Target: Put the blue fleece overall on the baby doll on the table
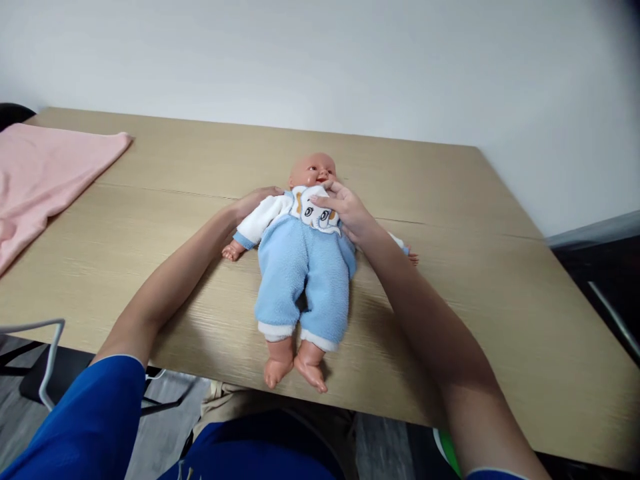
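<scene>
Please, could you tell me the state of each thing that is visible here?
Doll: lying face up, feet toward the person.
Doll's outfit: worn.
Pink cloth: lying on the table, partly out of view.
Left hand: at the doll's shoulder.
Right hand: on the doll's chest.

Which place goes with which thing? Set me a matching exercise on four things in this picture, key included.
Things
1. doll
2. pink cloth
3. left hand
4. right hand

Places
A. on the doll's upper chest, below its chin
B. face up, feet toward the near edge of the table
C. at the doll's shoulder on the picture's left
D. at the picture's far left, on the table

Pairs: 1-B, 2-D, 3-C, 4-A
</scene>
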Action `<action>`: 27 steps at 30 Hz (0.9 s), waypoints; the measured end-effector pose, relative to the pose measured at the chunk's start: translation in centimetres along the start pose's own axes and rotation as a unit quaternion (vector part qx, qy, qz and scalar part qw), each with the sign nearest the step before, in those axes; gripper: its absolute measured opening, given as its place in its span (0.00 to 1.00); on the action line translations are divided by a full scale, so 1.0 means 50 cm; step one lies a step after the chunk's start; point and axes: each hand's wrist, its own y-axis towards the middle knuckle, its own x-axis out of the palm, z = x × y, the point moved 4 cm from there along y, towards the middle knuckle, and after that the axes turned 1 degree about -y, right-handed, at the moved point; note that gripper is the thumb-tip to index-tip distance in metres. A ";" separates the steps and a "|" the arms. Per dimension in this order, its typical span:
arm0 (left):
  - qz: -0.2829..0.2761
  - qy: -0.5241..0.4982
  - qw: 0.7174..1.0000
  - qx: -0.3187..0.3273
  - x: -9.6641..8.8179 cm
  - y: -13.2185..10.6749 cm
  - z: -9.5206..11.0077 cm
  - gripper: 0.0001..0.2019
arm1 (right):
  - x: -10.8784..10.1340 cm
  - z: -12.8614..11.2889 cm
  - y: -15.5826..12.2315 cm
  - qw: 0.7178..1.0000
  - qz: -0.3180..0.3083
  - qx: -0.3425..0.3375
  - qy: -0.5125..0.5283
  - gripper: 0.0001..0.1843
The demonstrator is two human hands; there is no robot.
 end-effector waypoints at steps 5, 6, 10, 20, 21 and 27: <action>-0.105 0.050 0.991 -0.058 -0.030 -0.011 0.029 0.21 | -0.066 -0.051 -0.023 0.953 0.003 -0.075 -0.294 0.27; -0.111 0.071 0.990 -0.040 -0.039 -0.013 0.037 0.23 | -0.075 -0.057 -0.027 0.942 -0.008 -0.081 -0.325 0.28; -0.148 0.149 0.978 -0.019 -0.056 -0.019 0.047 0.28 | -0.091 -0.057 -0.032 0.942 -0.067 -0.074 -0.321 0.32; -0.235 0.315 0.917 0.070 -0.059 -0.045 0.151 0.14 | -0.098 0.000 -0.017 0.963 -0.073 -0.022 -0.259 0.38; -0.267 0.316 0.909 0.045 -0.055 -0.053 0.154 0.11 | -0.098 0.000 -0.017 0.963 -0.071 -0.025 -0.259 0.38; -0.319 0.278 0.906 -0.017 -0.026 -0.074 0.152 0.09 | -0.093 -0.003 -0.019 0.962 -0.068 -0.028 -0.262 0.38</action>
